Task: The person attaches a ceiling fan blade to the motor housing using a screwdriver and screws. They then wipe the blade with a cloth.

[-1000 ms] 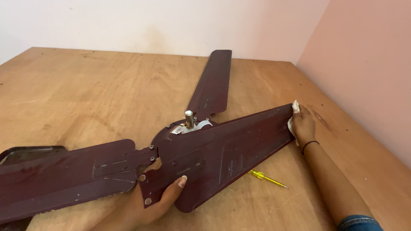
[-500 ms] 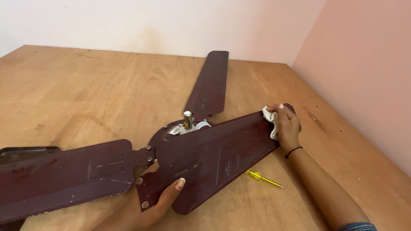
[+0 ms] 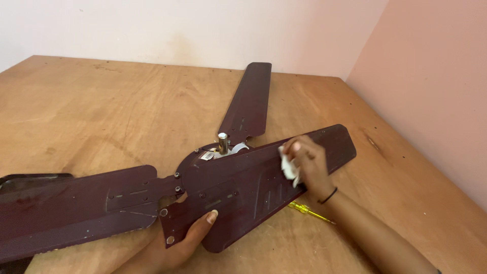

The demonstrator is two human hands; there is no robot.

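Head view: The right hand (image 3: 310, 165) is pressing a crumpled white cloth (image 3: 289, 166) against the upper face of the near fan blade (image 3: 253, 185), fingers curled together on the cloth. The left hand (image 3: 180, 241) is gripping the blade's near root end from below, thumb lying on top, fingers closed around the edge. This dark maroon blade is lying with its long axis running from the near edge of the wooden table (image 3: 101, 111) toward the right edge. A small pale label (image 3: 207, 156) is sitting on the motor hub (image 3: 223, 149) beside the upright metal shaft. A yellow screwdriver (image 3: 309, 213) is lying under the right forearm.
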